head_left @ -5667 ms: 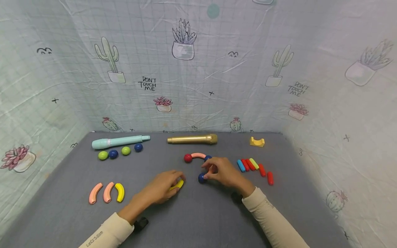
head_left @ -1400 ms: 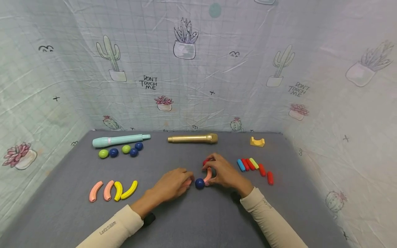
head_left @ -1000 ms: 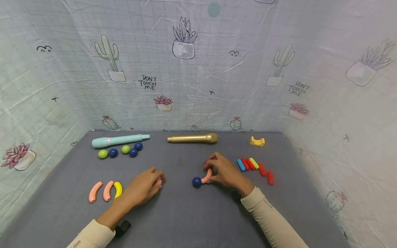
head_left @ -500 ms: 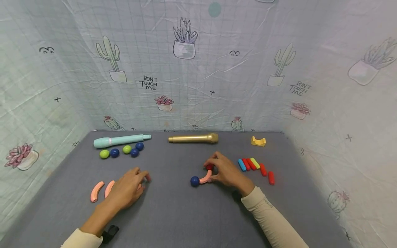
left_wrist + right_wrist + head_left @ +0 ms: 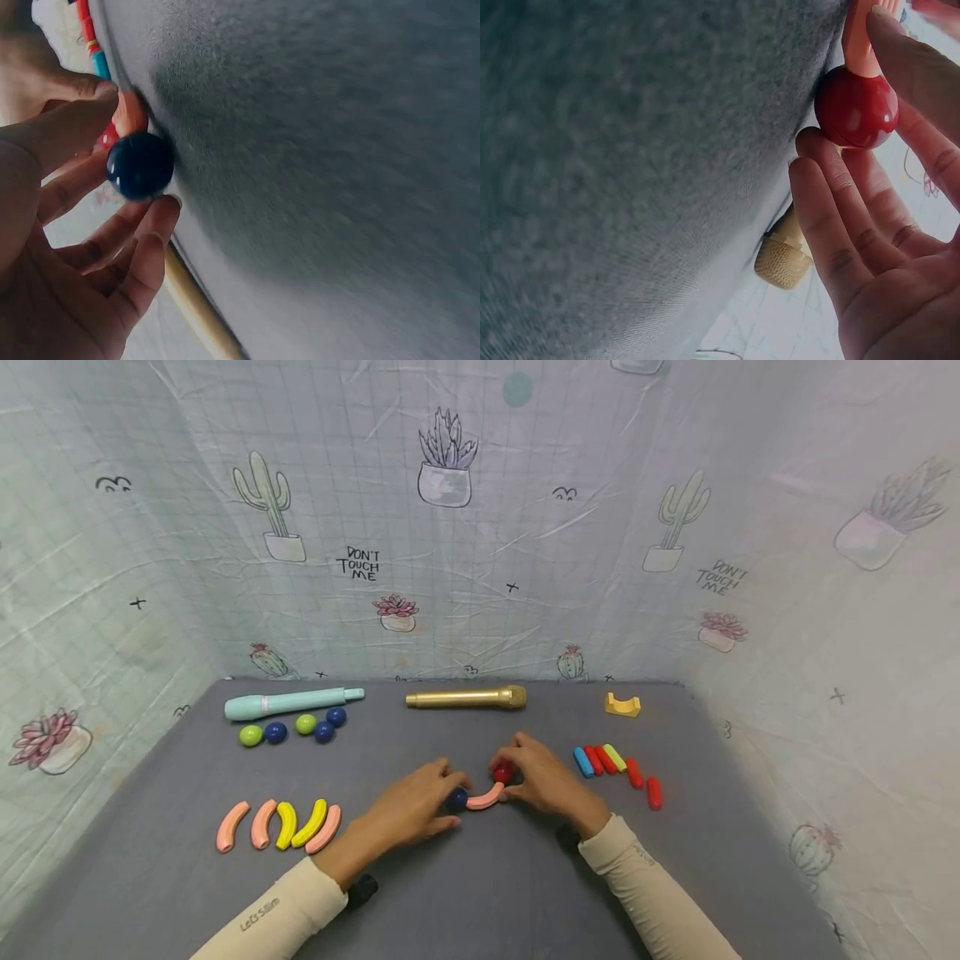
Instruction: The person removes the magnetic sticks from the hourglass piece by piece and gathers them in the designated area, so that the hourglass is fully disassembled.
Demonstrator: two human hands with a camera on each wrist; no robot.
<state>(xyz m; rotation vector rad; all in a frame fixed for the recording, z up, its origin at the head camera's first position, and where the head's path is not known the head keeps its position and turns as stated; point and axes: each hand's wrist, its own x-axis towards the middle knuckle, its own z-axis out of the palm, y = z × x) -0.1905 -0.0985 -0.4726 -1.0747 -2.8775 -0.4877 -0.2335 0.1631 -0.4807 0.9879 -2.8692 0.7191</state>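
Note:
A pink curved piece (image 5: 485, 798) lies between a blue ball (image 5: 457, 799) and a red ball (image 5: 502, 772), touching both ends in a row on the grey table. My left hand (image 5: 412, 802) holds the blue ball, thumb on the near side and fingers on the far side. With my right hand (image 5: 543, 781) I hold the other end. In the right wrist view its thumb presses the pink piece (image 5: 861, 45) while fingertips sit against the red ball (image 5: 856, 107). The blue ball (image 5: 140, 166) hides part of the pink piece in the left wrist view.
Pink and yellow curved pieces (image 5: 310, 824) lie at the left. Behind them are green and blue balls (image 5: 275, 732) and a mint microphone (image 5: 292, 702). A gold microphone (image 5: 465, 697) lies at the back; short coloured sticks (image 5: 605, 758) and a yellow cradle (image 5: 622, 705) are at the right.
My left hand set a yellow, then a pink curved piece at the left and came back to the blue ball. The ball-and-curve row has turned, red end now right, in my right hand.

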